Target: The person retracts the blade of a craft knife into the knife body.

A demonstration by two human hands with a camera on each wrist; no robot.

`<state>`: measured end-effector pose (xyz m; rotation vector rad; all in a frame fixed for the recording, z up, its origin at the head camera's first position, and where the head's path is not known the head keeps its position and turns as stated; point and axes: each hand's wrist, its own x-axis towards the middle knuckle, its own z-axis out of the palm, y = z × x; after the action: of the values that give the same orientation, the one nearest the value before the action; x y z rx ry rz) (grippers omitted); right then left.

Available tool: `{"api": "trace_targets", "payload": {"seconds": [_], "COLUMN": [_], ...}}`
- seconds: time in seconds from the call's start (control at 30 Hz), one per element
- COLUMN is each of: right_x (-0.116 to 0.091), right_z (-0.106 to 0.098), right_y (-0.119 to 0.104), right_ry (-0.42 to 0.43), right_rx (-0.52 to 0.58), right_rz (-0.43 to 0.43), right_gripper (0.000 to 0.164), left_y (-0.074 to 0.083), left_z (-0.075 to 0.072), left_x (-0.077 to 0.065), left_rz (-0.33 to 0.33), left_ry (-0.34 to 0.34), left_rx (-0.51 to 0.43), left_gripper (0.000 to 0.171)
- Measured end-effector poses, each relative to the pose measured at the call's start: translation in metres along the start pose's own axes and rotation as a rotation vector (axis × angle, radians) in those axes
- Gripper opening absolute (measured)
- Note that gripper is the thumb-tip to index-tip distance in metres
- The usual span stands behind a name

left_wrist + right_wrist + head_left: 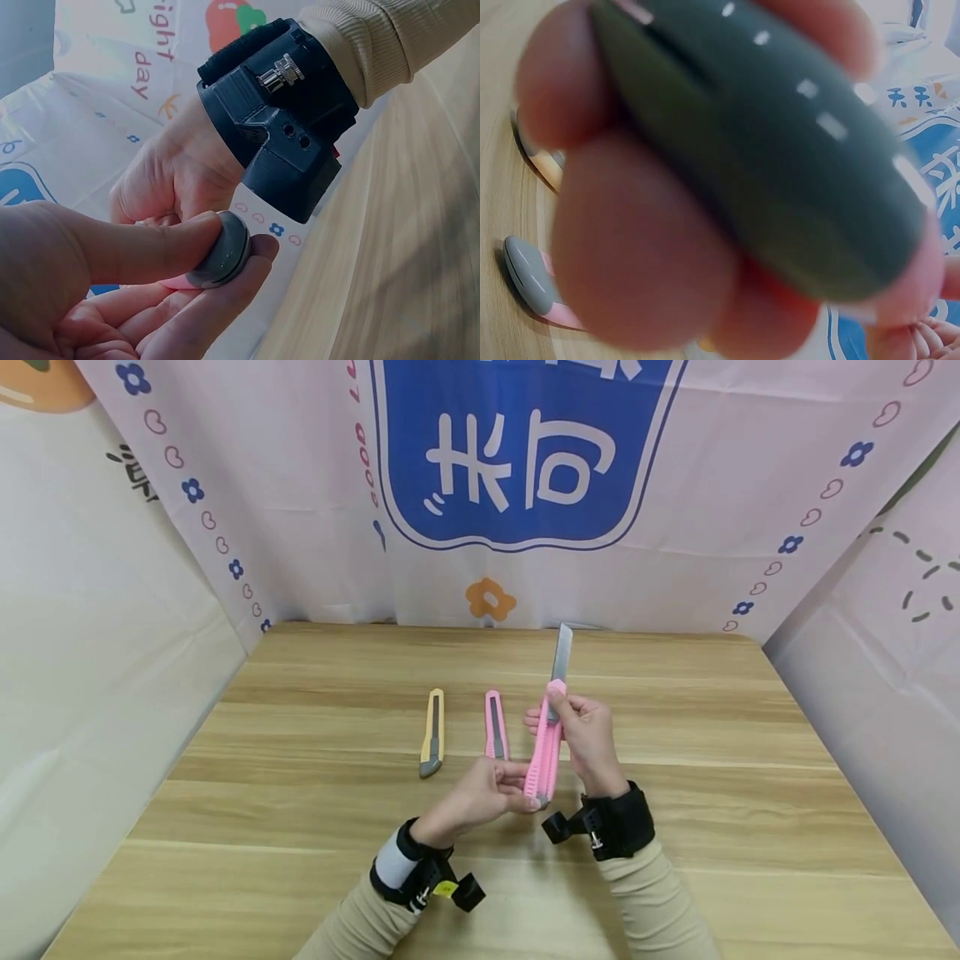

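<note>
Both hands hold a pink box cutter (546, 752) raised over the table, its long blade (562, 652) slid out and pointing away. My left hand (480, 793) pinches the grey end cap (225, 255) between thumb and fingers. Higher up the body, my right hand (592, 743) grips the handle, thumb on it near the slider. Close up in the right wrist view, the blurred cap (765, 165) fills the middle. A second pink box cutter (493, 718) lies just beyond the left hand, which hides its lower end. Left of that lies a yellow box cutter (432, 735).
The wooden table (300, 827) carries the cutters. Printed cloth (315, 552) hangs behind it and at both sides. Black wrist mounts (626, 822) are strapped on both wrists.
</note>
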<state>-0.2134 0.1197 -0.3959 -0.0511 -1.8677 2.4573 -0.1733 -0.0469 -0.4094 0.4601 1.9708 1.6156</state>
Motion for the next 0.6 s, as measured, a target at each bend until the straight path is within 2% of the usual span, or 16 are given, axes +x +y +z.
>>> {"api": "trace_targets", "payload": {"seconds": [0.33, 0.6], "right_x": [0.0007, 0.0006], "right_z": [-0.0004, -0.0010], "right_y": [0.0010, -0.0029], "right_ry": [-0.011, -0.028], "right_rx": [0.006, -0.067], "right_rz": [0.019, 0.081], "right_gripper": [0.037, 0.039], "left_y": [0.0020, 0.0021], "left_z": [0.0001, 0.0003], "left_x": [-0.0007, -0.0008], "left_rz": [-0.016, -0.014], "left_ry": [-0.005, 0.012], "left_rx": [-0.019, -0.011], "left_gripper": [0.045, 0.046]}}
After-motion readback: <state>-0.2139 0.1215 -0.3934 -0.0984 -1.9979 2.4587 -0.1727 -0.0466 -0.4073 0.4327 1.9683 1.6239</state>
